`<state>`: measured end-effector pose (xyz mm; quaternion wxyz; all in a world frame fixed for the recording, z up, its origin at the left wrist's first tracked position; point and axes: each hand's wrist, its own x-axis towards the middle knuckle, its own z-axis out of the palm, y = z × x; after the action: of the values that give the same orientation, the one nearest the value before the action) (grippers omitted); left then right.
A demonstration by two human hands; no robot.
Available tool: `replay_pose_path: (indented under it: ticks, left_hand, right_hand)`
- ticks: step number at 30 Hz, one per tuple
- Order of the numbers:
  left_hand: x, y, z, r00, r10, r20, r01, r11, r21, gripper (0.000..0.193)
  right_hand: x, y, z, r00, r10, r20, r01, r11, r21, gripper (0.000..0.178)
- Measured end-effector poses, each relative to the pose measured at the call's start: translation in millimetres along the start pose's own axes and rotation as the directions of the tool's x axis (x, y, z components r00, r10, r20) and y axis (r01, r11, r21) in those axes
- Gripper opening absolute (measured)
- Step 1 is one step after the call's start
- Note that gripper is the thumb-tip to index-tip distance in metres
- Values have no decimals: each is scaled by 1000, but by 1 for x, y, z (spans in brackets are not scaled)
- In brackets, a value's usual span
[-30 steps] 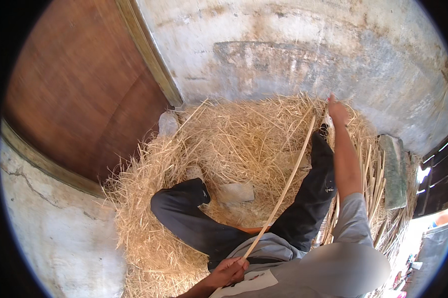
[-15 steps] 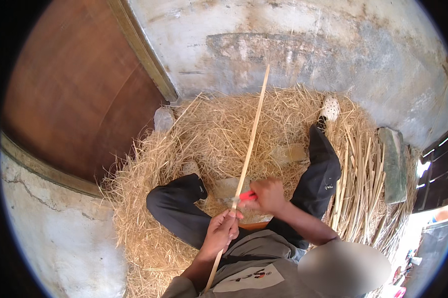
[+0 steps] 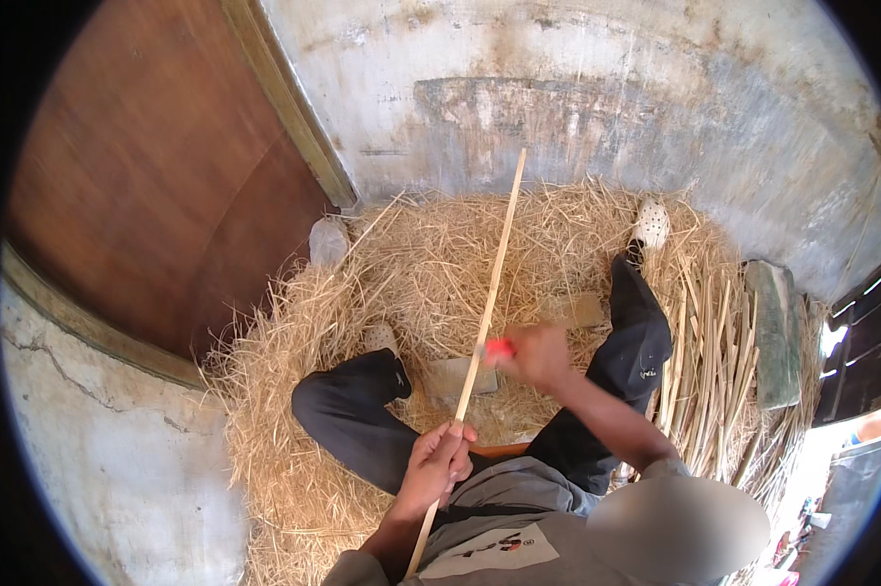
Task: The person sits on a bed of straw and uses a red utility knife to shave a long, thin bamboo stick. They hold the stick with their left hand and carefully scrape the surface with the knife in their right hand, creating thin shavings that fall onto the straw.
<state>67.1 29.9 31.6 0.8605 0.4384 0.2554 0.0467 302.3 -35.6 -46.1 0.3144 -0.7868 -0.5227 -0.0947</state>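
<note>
A long, thin, pale strip of split bamboo or wood (image 3: 502,244) slants up and away from beside my body. Low on the strip, my left hand (image 3: 436,463) is closed round it, thumb on top. My right hand (image 3: 541,357), slightly blurred, is wrapped round a small red-handled scraping tool (image 3: 499,350). The tool's pale, smeared head meets the strip above my left hand; its exact blade shape cannot be made out. The strip's lower end runs alongside my left forearm.
Loose straw-like shavings (image 3: 440,254) cover the floor around my legs. A bundle of long strips (image 3: 699,361) lies at the right, beside a greenish stone slab (image 3: 774,332). Flat bricks (image 3: 450,378) sit between my feet. A brown door (image 3: 157,176) and a stained wall (image 3: 596,107) stand beyond.
My right hand and the red-handled tool have moved up along the strip, away from my left hand. My left hand keeps its grip; the strip's far tip sits slightly lower in view.
</note>
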Motion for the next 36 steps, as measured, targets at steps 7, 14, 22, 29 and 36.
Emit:
replay_pose_path:
  ticks: [7,14,22,29,36]
  left_hand:
    - [-7,-6,6,1000,-18,20,17,999,50,28]
    - [-19,-16,5,995,-97,18,96,995,42,28]
    - [-35,-32,-5,980,-161,114,152,985,80,27]
    - [-43,-35,-5,979,-135,156,106,977,183,27]
    - [-37,-33,-5,980,-124,154,92,976,199,27]
  right_hand:
    - [41,64,-17,981,-105,-162,93,993,-76,63]
    - [76,99,-21,986,97,-135,-130,956,-263,59]
    - [132,176,-51,865,466,-184,-501,796,-339,74]
    - [143,220,-80,822,490,-289,-569,710,-415,72]
    - [121,253,-56,764,610,-209,-635,658,-405,70]
